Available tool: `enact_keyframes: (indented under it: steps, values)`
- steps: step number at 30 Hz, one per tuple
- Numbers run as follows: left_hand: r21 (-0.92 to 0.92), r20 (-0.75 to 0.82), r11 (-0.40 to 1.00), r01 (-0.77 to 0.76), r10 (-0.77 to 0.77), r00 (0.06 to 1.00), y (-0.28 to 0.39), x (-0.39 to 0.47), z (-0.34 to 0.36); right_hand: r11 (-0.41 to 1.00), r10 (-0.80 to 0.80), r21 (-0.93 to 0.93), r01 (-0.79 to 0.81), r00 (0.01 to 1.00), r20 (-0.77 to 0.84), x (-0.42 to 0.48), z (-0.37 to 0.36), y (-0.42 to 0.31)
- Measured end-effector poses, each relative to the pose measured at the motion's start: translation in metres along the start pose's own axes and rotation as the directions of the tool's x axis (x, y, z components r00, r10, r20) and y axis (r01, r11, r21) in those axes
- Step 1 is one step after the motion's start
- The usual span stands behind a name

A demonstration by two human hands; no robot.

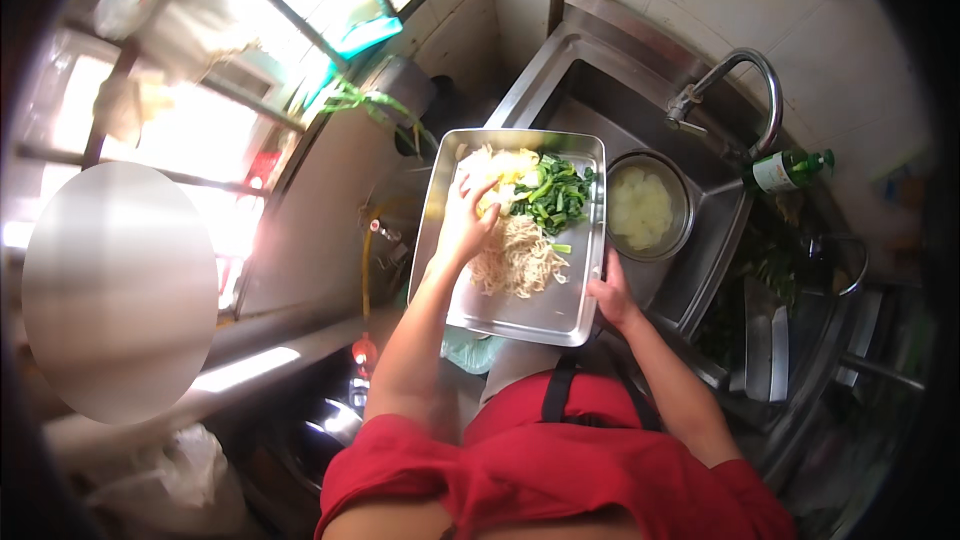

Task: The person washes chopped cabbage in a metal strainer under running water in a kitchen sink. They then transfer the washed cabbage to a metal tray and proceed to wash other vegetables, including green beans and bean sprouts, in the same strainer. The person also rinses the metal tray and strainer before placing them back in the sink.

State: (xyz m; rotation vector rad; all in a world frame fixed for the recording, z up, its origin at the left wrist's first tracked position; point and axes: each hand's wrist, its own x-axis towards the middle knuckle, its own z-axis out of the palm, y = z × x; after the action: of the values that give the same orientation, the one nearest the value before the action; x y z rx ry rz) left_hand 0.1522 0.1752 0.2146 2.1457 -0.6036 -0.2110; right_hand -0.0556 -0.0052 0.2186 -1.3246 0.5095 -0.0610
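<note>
A rectangular stainless steel tray (570,307) is held before me, beside the sink. My right hand (616,291) grips its right rim. My left hand (469,221) is over the tray's left half with its fingers spread and bent, at the pale yellow pieces of food (499,165); whether it touches them I cannot tell. Chopped leafy greens (556,195) lie at the upper right of the tray. Below them is a heap of thin, pale beige strands (517,262). Right of the tray, a round bowl (641,204) in the sink holds pale slices, seemingly in liquid.
The steel sink (660,292) has a curved faucet (772,105). A green pump bottle (787,170) stands at its right edge. A barred window is on the left, with a yellow hose (366,270) below it. Metal containers (765,345) and leafy stuff lie at the right.
</note>
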Motion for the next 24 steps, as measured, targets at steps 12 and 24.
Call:
enact_keyframes:
  steps: [12,24]
  values:
    - [-0.481,0.107,0.522,0.704,-0.762,0.638,0.011,-0.342,-0.083,0.944,0.265,-0.257,-0.208,0.941,0.212,-0.169,0.033,-0.06]
    - [-0.745,0.562,-0.655,0.125,-0.516,0.647,-0.124,-0.469,0.078,0.619,0.352,-0.785,0.028,0.884,0.309,-0.069,0.138,0.065]
